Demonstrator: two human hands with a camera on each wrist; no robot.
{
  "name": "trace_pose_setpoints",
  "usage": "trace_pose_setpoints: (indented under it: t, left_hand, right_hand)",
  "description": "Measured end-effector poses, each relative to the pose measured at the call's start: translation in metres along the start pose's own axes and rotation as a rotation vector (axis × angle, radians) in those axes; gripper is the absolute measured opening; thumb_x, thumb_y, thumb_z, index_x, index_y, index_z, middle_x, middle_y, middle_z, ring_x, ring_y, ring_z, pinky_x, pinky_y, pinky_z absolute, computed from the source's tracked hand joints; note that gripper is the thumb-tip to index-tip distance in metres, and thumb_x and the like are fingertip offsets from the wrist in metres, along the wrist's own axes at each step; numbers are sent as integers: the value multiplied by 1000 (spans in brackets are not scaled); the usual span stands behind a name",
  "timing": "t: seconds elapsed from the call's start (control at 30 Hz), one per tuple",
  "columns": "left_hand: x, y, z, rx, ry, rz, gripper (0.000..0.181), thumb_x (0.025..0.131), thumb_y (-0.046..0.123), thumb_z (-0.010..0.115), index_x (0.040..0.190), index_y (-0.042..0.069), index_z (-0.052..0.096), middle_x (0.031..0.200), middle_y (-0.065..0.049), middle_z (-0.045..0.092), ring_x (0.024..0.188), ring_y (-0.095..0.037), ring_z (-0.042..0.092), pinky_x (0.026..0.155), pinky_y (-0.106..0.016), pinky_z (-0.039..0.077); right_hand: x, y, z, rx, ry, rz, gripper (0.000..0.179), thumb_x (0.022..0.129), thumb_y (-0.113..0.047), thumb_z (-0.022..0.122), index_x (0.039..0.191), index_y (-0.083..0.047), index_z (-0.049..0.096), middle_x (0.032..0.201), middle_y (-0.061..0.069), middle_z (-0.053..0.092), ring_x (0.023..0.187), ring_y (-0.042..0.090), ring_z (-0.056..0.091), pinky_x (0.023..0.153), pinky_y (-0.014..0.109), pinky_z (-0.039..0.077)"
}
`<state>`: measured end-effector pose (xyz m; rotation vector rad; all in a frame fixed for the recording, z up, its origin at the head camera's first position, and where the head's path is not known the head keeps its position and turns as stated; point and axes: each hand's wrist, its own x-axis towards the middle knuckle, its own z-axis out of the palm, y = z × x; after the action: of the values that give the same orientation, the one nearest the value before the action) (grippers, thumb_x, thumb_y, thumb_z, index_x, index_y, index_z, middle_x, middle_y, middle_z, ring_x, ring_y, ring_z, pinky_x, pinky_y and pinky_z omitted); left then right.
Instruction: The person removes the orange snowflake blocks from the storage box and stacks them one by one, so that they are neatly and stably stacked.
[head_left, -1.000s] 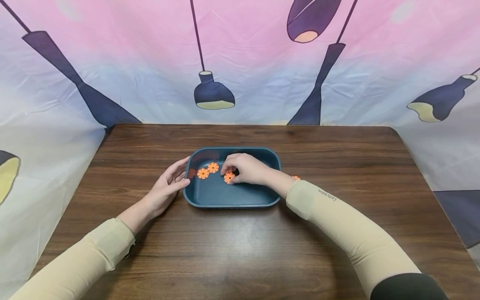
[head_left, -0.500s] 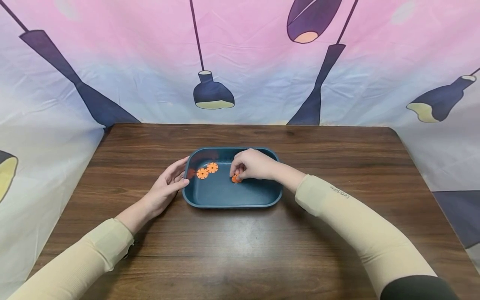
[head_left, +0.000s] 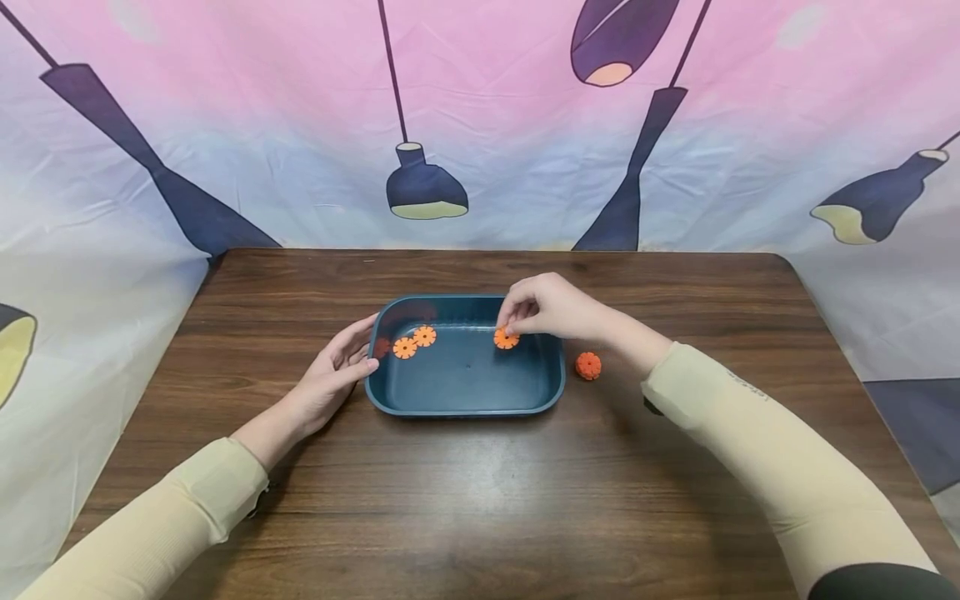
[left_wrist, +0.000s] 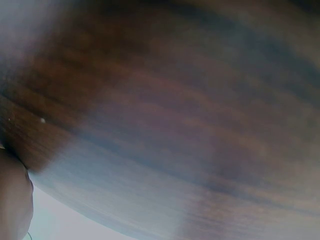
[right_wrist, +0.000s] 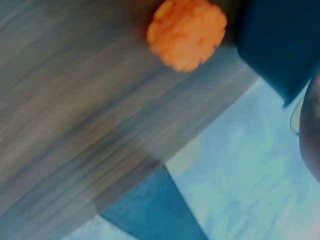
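Note:
A dark blue rectangular tray (head_left: 465, 413) stands on the wooden table. At its left end my left hand (head_left: 330, 383) holds it, thumb at the rim and fingers against the outer wall. Between thumb and fingers, my right hand (head_left: 551, 308) pinches an orange notched building disc (head_left: 507, 339) over the tray's right part, near the back wall. Two more orange discs (head_left: 406, 347) lie at the left inside the tray, edges touching or overlapping. Just outside the right end sits a stack of orange discs (head_left: 588, 366), seen close in the right wrist view (right_wrist: 187, 35).
The brown wood-grain table (head_left: 480, 517) extends around the tray on all sides. Behind it hangs a cloth backdrop (head_left: 510, 167) printed with dark lamps. The left wrist view is blurred and shows mostly tabletop.
My right hand has moved right and up from the tray's middle, carrying the orange disc. The stack outside the tray has come fully into sight. My left hand and the tray stay put.

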<state>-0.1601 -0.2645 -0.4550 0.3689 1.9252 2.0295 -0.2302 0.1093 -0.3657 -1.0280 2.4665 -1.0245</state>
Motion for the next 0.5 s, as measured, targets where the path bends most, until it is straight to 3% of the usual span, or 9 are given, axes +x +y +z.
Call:
trace_pose_setpoints:
  t: [0.5]
  left_hand:
    - [-1,1,1,3,3,-1,63,110,3,53,167,16,32,158,8,46,140,-2,51,109,-13,47]
  right_hand:
    - [-56,24,-35,86,67,107,9,94,-4,80,101,-10,83,98,6,78,84,10,70,81,22,59]
